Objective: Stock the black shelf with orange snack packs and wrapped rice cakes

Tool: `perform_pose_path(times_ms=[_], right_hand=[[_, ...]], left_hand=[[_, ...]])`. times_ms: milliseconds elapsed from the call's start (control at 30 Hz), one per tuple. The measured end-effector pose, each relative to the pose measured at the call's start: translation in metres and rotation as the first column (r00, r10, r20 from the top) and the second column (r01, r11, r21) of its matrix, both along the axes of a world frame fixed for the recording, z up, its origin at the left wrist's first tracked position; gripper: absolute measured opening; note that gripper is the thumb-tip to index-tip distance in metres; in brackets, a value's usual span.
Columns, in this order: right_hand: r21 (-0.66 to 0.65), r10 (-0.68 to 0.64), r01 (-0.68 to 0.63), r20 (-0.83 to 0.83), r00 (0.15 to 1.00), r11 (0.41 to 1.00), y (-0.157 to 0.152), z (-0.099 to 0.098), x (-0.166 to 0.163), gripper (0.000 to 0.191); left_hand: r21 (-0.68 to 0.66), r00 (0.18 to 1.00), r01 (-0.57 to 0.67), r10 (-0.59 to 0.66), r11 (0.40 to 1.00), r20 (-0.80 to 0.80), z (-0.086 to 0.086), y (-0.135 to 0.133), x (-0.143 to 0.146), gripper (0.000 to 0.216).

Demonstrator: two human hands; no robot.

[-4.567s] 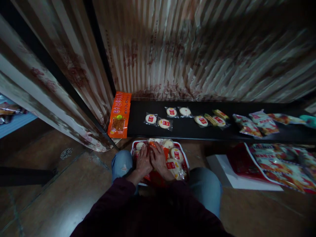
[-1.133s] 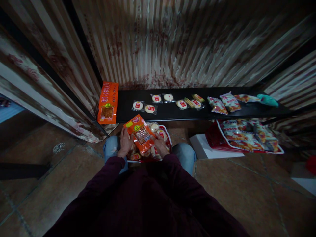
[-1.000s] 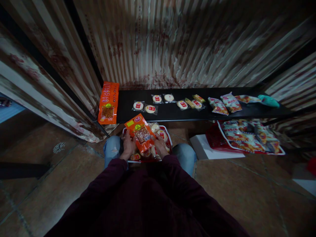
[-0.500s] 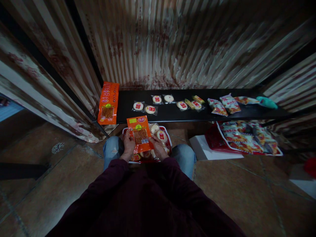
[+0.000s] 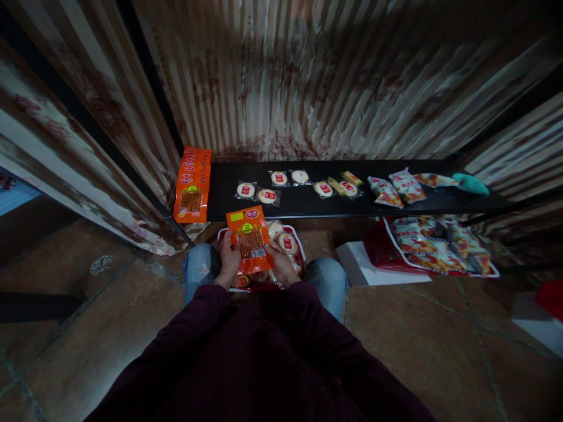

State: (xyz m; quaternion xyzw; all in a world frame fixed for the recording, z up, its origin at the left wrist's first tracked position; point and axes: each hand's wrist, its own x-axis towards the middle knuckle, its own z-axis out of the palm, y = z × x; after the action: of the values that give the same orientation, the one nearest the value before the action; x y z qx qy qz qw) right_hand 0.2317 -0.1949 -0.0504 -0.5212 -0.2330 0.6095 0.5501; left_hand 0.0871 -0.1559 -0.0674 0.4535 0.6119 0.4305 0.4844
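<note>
Left hand (image 5: 229,257) is closed on the left edge of an orange pack (image 5: 250,239); right hand (image 5: 281,262) is closed on its lower right edge. Held logo end away from the wearer, the pack is above the near basket (image 5: 302,245), between the knees (image 5: 326,278). Whether it touches the contents cannot be determined.

Largest item noted: striped curtain (image 5: 308,76), behind and left of the black shelf (image 5: 299,206). Below the shelf's right half, the far basket (image 5: 377,249), red with a white rim, holds printed bags (image 5: 428,243). A white box (image 5: 363,265) shows at its left end.

At the shelf's left end lies an overlapping orange stack (image 5: 193,183). Toward the right end are two tilted bags (image 5: 407,185), then a teal item (image 5: 471,183), identity unclear. Six wrapped crackers (image 5: 245,190) lie left of the bags. Smallest: two yellow-green bars (image 5: 336,186) among the rightmost crackers.
</note>
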Motion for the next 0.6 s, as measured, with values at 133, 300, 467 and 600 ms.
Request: perform_pose_path(times_ms=[133,300,467,600], right_hand=[[-0.004,-0.038,0.038,-0.019,0.999,0.999,0.0,0.005,-0.005,0.035],[0.086,-0.057,0.053,0.045,0.997,0.995,0.0,0.008,-0.012,0.032],[0.139,-0.025,0.021,0.024,0.999,0.99,-0.001,0.008,-0.019,0.037],[0.184,0.021,-0.061,0.209,0.978,0.981,-0.002,0.008,-0.024,0.034]], left_hand=[[0.025,0.993,-0.053,0.055,0.998,-0.108,0.002,-0.002,0.001,0.045],[-0.031,0.958,0.007,-0.016,0.999,-0.286,0.013,-0.009,0.005,0.042],[-0.108,0.96,-0.018,-0.013,0.994,-0.28,0.023,-0.011,0.013,0.044],[-0.076,0.999,-0.038,0.036,0.996,-0.027,0.025,-0.01,0.014,0.039]])
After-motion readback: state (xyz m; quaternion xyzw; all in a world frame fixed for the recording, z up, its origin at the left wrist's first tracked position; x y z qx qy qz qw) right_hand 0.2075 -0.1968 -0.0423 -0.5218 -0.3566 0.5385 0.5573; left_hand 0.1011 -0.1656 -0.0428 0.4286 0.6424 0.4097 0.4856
